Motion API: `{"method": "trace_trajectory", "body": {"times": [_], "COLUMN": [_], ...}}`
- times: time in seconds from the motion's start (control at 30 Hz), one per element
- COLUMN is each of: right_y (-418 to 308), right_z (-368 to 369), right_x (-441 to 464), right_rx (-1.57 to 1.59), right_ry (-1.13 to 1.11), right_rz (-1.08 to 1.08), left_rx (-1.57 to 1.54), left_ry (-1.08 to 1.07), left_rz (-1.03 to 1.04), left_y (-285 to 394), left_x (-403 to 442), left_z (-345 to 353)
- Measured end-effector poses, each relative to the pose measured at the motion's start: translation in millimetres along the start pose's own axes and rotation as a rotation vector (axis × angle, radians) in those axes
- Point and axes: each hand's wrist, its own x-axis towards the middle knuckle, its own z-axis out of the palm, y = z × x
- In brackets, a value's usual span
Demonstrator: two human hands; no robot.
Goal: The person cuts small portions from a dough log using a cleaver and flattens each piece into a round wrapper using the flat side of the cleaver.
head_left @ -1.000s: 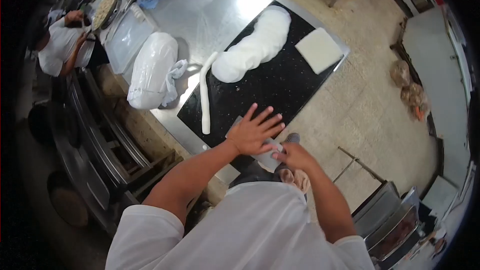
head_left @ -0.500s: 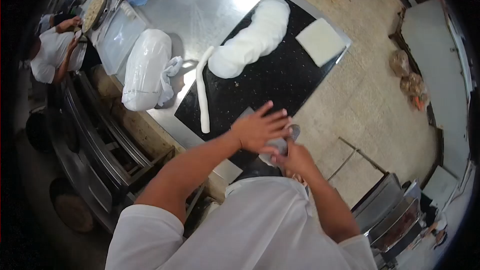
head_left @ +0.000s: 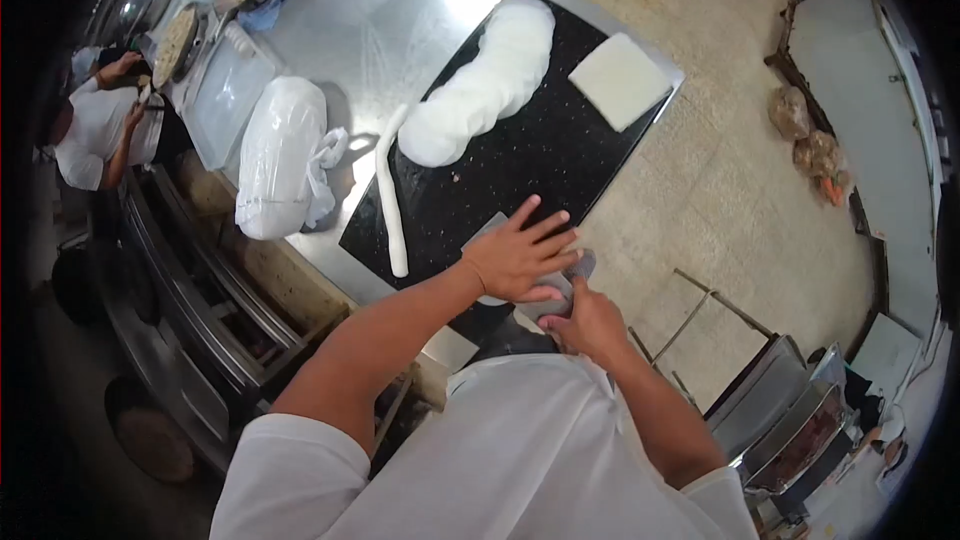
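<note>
My left hand lies flat with its fingers spread on a grey flat sheet at the near edge of the black slab. The sheet's near corner is held between the thumb and fingers of my right hand. A bit of something white shows beneath my left wrist; the rest of it is hidden. To the left, a long thin dough roll lies on the slab. Beyond it is a row of overlapping thin white rounds. A white square stack sits at the slab's far right.
A plastic-wrapped white bundle rests on the steel table, near a clear tray. At far left, a person in a white shirt stands by round pans of food. A metal frame stands at lower right.
The table and its contents have shifted slightly left in view. My left hand stays spread over the grey sheet, and my right hand still grips its corner.
</note>
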Motion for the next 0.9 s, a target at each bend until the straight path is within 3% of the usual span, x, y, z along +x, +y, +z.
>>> {"method": "trace_trajectory", "body": {"times": [0.07,0.2,0.3,0.37,0.4,0.47,0.5,0.7,0.83,0.9], "right_y": [-13.3,-16.5,18.2,48.4,46.5,27.3,14.2,-11.6,35.7,60.8], "right_z": [-23.3,-18.6,27.1,57.1,50.0,28.1,8.8,-33.5,31.0,59.9], "right_x": [15.8,32.7,3.7,-11.1,-5.4,-18.9,-9.6,32.2,-6.7,-17.0], "right_rx": [-0.057,-0.140,0.078,-0.150,-0.151,0.070,0.038,-0.056,0.142,-0.036], "right_ry": [-0.089,0.064,-0.045,0.401,0.402,0.020,-0.028,0.056,-0.073,0.238], "right_rz": [0.013,-0.109,-0.158,-0.576,-0.562,-0.001,0.055,-0.105,-0.206,-0.353], "left_rx": [0.032,0.040,-0.010,-0.052,-0.050,-0.095,-0.043,0.049,-0.026,-0.058], "left_ry": [0.067,0.115,-0.002,-0.067,-0.040,-0.029,-0.016,0.119,-0.058,0.000], "left_rz": [-0.090,-0.128,-0.132,-0.117,-0.059,0.002,-0.039,-0.172,-0.153,-0.068], "left_y": [-17.8,-44.8,13.4,24.6,22.9,31.0,18.6,-41.1,23.1,26.0], "left_x": [3.6,6.6,-21.0,-20.0,-10.4,-2.8,6.2,23.4,-17.0,-5.1], "left_z": [-4.5,-17.9,-9.9,0.1,8.5,16.8,7.0,-13.7,1.9,12.3]}}
